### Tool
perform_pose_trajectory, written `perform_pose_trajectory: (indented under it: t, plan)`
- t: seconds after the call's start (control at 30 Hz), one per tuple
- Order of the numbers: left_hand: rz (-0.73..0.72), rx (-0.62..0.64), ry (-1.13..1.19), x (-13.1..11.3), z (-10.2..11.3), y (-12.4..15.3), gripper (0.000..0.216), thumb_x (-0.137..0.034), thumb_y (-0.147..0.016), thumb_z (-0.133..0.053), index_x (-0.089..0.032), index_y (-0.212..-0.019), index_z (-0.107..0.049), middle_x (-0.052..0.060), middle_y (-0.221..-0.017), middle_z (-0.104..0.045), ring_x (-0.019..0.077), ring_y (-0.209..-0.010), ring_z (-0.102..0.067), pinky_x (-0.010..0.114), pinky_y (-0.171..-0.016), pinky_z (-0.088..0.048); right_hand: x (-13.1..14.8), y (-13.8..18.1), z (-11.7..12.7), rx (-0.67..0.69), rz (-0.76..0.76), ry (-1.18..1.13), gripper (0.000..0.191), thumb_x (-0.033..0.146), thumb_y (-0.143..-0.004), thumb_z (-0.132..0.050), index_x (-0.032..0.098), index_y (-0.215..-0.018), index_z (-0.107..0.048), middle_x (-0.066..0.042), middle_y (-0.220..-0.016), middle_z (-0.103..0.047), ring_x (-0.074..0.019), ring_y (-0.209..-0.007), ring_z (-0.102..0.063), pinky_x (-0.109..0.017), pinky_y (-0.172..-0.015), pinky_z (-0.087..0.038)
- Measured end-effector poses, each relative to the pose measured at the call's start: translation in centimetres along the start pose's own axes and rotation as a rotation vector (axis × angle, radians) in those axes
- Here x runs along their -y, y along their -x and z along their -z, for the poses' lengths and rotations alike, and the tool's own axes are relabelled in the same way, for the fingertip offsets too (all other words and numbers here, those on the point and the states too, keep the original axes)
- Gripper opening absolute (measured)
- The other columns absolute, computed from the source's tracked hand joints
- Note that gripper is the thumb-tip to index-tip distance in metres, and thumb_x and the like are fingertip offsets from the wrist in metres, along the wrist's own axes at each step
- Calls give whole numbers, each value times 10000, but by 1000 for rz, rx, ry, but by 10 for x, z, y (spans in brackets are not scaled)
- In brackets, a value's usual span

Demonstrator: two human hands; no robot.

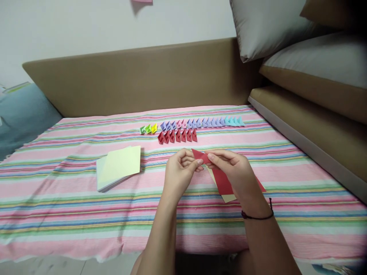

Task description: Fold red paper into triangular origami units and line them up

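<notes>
1 folded red sheet (197, 154) was held | 7 red origami figures (178, 136) lay | 2 green figures (148, 129) | 1 yellow figure (154, 128) | 2 pink figures (179, 124)

No text, label, brand, number or sign can be read

Soft, diffuse light, faint shadows.

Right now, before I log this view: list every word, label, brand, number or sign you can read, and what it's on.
None readable.
Folded red paper in the left hand and right hand: no print visible.
Pale yellow sheet on the stack: no print visible.
Small folded papers: any marks too small to read.
</notes>
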State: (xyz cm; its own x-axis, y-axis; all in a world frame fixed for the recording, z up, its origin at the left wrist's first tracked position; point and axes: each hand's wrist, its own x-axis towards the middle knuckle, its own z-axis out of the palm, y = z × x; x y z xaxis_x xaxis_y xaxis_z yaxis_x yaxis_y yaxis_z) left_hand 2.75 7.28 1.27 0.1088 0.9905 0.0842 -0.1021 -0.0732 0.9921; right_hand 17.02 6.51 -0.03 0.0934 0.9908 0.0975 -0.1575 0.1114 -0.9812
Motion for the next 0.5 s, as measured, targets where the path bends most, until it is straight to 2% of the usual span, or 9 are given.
perform_pose_trajectory:
  t: [0.1,0.2,0.27,0.37,0.5]
  plan:
    - [-18,-8,-26,2,2,-1,224,-242,-641,-749,-143,-716,-562,-1,-570,-630,122,-540,-618,223,-543,-486,1,1,-2,47,-62,-47,219,357,-668,-743,170,-780,-715,-35,-741,-716,-164,-650,-681,-308,-657,-580]
    - [-57,-136,-42,4,3,-2,236,-237,-669,-728,-140,-859,-627,34,-735,-688,141,-637,-651,248,-596,-524,1,2,-6,45,-50,-74,192,323,-657,-756,176,-774,-715,-33,-760,-724,-179,-728,-693,-318,-723,-573]
    - [-111,-205,-73,4,2,-1,213,-259,-701,-704,-142,-874,-663,57,-834,-706,169,-750,-668,280,-676,-546,1,3,-8,40,-5,-63,171,298,-660,-756,180,-779,-718,-39,-818,-732,-192,-810,-690,-328,-782,-561]
    - [-122,-165,-56,3,1,-1,206,-310,-748,-663,-141,-859,-704,73,-892,-720,195,-853,-666,322,-790,-542,1,4,-10,41,32,-52,187,280,-661,-755,181,-813,-710,-46,-873,-734,-213,-872,-684,-354,-826,-549]
    - [-108,-72,8,0,1,0,224,-281,-703,-716,-157,-889,-707,64,-922,-728,194,-884,-669,300,-820,-528,2,4,-8,55,-9,-47,281,294,-658,-762,189,-908,-687,-45,-854,-737,-232,-874,-689,-382,-826,-550]
